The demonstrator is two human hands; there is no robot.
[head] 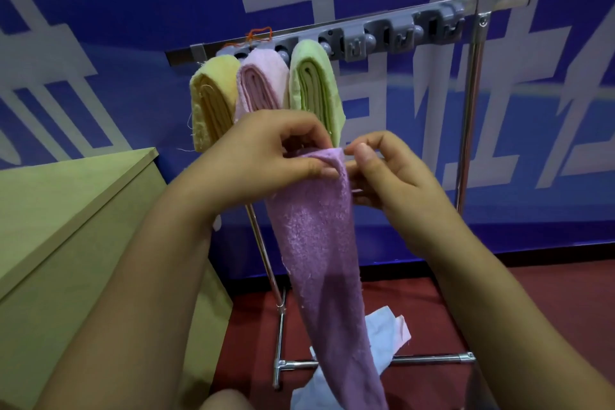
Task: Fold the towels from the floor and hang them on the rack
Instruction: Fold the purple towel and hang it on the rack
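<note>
Directly in front of the chrome tube rack with its grey clip rail, both hands work the top edge of a long purple terry towel that hangs down in a narrow folded strip toward the dark red floor. Left hand pinches the towel's upper corner between thumb and curled fingers; right hand pinches the same top edge from the other side, fingers curled, thumb on the cloth. Three towels already hang from the rail, side by side and touching: a folded yellow towel, a folded pink towel, a folded green towel. Step in hand, as I read it: squaring the top fold before clipping. To do it well: line up the layers at the top edge, keep the pinch tight so the strip doesn't fan open, then lift to the next free grey clip just right of the green one and push the folded edge in fully. Let the tail hang straight, clear of the rack's base bar. White and pale crumpled cloths lie on the floor by the base, so more seems left to do. A pale wooden cabinet stands at left. Writing: the blue backdrop carries large white character strokes, cropped, not readable; no brand or label visible on towels or rack.
</note>
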